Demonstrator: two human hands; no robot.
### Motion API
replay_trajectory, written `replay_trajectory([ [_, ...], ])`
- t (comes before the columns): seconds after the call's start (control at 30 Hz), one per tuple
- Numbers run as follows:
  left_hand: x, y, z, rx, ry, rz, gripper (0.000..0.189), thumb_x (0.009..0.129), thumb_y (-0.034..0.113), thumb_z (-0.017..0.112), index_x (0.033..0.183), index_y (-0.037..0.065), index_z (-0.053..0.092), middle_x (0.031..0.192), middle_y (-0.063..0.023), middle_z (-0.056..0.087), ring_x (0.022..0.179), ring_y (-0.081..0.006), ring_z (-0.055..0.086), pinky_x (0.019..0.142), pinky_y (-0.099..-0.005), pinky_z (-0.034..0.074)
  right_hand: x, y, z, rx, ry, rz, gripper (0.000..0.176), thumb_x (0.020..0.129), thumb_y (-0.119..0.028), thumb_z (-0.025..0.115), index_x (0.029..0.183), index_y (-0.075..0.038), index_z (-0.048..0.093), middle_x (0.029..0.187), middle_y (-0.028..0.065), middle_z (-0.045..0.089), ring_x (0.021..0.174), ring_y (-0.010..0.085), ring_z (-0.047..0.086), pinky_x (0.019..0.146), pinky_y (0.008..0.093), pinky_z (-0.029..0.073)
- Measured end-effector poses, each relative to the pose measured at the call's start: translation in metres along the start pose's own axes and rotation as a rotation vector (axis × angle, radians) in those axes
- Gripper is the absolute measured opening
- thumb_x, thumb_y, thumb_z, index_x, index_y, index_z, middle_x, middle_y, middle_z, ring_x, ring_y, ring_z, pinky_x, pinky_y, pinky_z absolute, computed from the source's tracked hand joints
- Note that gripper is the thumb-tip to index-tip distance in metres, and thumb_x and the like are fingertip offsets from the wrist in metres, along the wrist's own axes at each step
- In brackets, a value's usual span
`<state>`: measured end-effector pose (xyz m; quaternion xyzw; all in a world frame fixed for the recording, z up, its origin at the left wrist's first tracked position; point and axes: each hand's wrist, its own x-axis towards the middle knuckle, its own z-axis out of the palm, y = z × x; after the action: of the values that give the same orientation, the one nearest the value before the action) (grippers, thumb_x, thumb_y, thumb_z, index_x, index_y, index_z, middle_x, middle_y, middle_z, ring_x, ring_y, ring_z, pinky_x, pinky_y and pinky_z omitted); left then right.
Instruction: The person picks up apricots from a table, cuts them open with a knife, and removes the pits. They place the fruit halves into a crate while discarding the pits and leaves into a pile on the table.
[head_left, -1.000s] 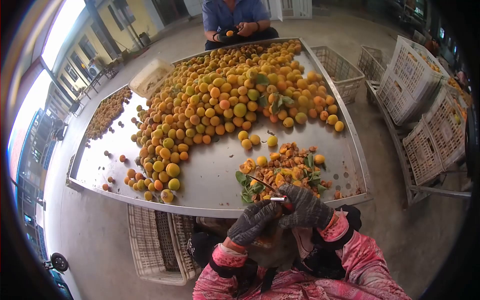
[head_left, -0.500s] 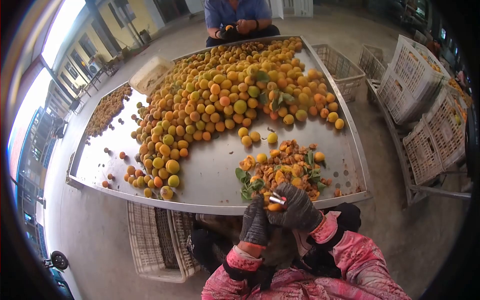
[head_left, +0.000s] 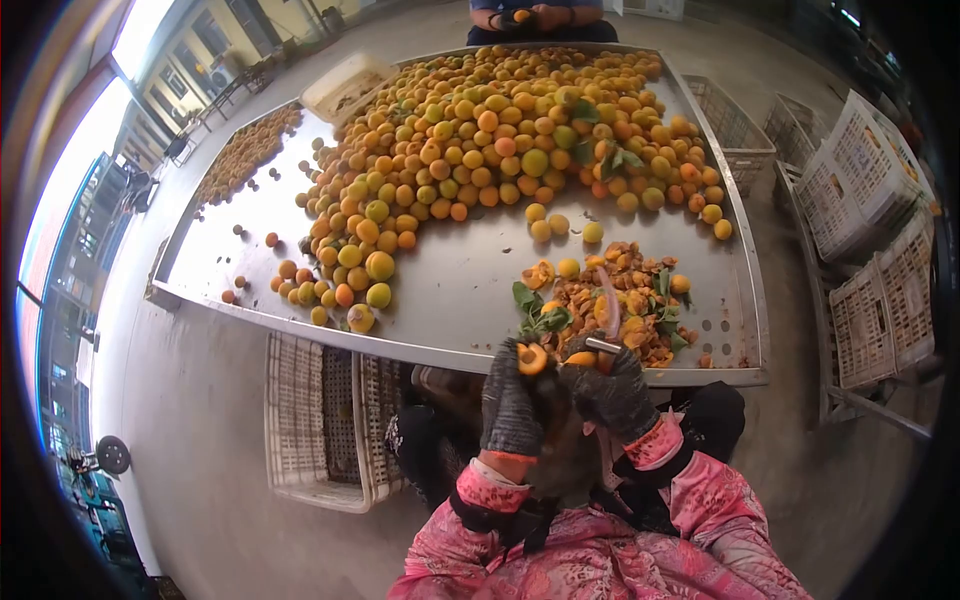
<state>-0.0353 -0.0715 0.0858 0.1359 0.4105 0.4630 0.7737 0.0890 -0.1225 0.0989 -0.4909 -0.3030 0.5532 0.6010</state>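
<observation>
Left of the person, a crate (head_left: 293, 430) sits below the table (head_left: 440, 325). At the table's near edge, the gloved left hand (head_left: 512, 408) grips a fruit half (head_left: 532, 358), its cut face showing. Just right, the gloved right hand (head_left: 618, 398) is curled around a knife (head_left: 603, 345), with an orange fruit piece (head_left: 580, 358) at its fingers. The knife's blade points away from the person, its long axis running over the table's near edge toward the cut fruit (head_left: 640, 310).

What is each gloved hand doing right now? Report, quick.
Left hand: closed on a cut fruit half, cut face showing.
Right hand: closed around a knife, an orange fruit piece at its fingers.
</observation>
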Motion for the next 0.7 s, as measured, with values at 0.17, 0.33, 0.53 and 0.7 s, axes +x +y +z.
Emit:
replay_trajectory([
  [0.17, 0.002, 0.025, -0.015, -0.183, -0.049, 0.001, 0.038, 0.090, 0.041, 0.048, 0.112, 0.009, 0.053, 0.077, -0.0038, 0.054, 0.061, -0.0167, 0.054, 0.058, -0.0287, 0.048, -0.005, 0.001, 0.007, 0.053, -0.049, 0.170, 0.032, 0.078, -0.011, 0.069, 0.105, -0.002, 0.055, 0.090, 0.0070, 0.063, 0.072, 0.0125, 0.060, 0.063, 0.0231, 0.051],
  [0.33, 0.001, 0.037, -0.034, -0.188, -0.131, 0.119, 0.034, 0.090, 0.030, 0.050, 0.113, 0.007, 0.053, 0.091, -0.0072, 0.056, 0.078, -0.0193, 0.057, 0.072, -0.0301, 0.050, 0.004, 0.033, 0.019, -0.449, -0.091, -0.174, 0.039, 0.077, -0.014, 0.070, 0.110, -0.002, 0.053, 0.100, 0.0117, 0.060, 0.085, 0.0186, 0.059, 0.075, 0.0291, 0.048],
  [0.53, -0.011, 0.066, -0.051, 0.298, -0.063, 0.438, 0.038, 0.091, 0.019, 0.050, 0.125, 0.003, 0.045, 0.109, -0.0070, 0.051, 0.089, -0.0128, 0.054, 0.078, -0.0240, 0.049, 0.015, 0.028, 0.024, -0.408, -0.041, -0.136, 0.032, 0.079, -0.013, 0.067, 0.107, -0.005, 0.055, 0.084, 0.0071, 0.059, 0.074, 0.0168, 0.060, 0.064, 0.0286, 0.049],
  [0.7, -0.006, 0.062, -0.063, 0.205, -0.042, 0.428, 0.038, 0.092, 0.027, 0.048, 0.121, 0.002, 0.048, 0.106, -0.0058, 0.052, 0.089, -0.0130, 0.054, 0.072, -0.0219, 0.050, 0.014, -0.006, 0.026, 0.246, 0.174, -0.012, 0.026, 0.081, -0.012, 0.062, 0.106, -0.006, 0.055, 0.069, 0.0047, 0.056, 0.041, 0.0111, 0.049, 0.036, 0.0226, 0.040],
])
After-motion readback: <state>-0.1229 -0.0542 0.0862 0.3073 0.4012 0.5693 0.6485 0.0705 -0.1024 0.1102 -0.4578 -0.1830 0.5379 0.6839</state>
